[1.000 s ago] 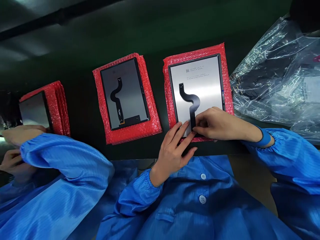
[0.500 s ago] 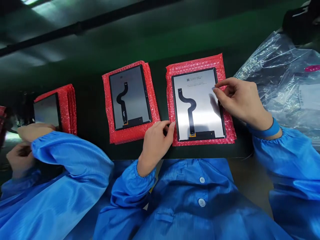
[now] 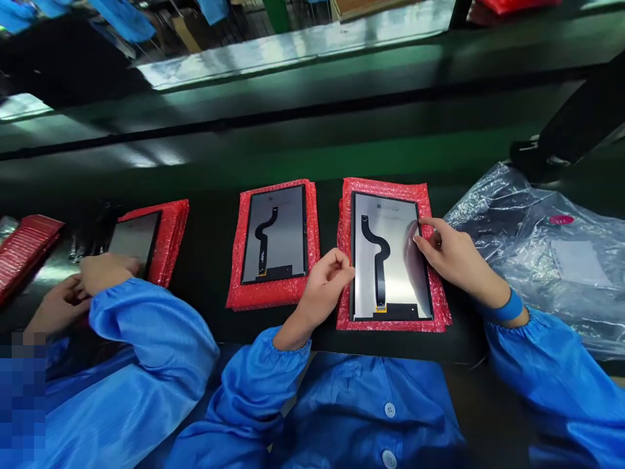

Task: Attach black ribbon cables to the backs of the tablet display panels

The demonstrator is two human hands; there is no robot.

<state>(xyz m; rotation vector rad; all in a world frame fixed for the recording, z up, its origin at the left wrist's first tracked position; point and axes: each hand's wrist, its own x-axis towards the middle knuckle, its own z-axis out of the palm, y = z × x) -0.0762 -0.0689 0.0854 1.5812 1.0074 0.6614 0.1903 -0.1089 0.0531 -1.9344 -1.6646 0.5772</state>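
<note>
A tablet-sized LCD screen [image 3: 364, 280] lies back side up on red bubble-wrap pouches [image 3: 385, 189] in front of me. Its silvery back carries a curved black flex cable [image 3: 381, 260] ending at a gold connector near the bottom edge. My left hand [image 3: 326, 286] is closed, thumb and forefinger at the screen's left edge. On the opposite side, my right hand [image 3: 452, 251] has thumb and forefinger closed at the upper right edge, casting a reflection in the panel. The other fingers are curled. A blue band circles my right wrist.
To the left, a second LCD screen [image 3: 288, 238] rests on red pouches. Farther left, a co-worker's hands [image 3: 105, 273] are over another screen [image 3: 134, 238]. Clear plastic bags [image 3: 532, 260] lie at my right. A green ledge [image 3: 312, 156] runs behind the dark table.
The view has tilted upward, so the screens sit lower and the background shows more. Both my hands stay at the screen's side edges. The co-worker's hands have shifted slightly.
</note>
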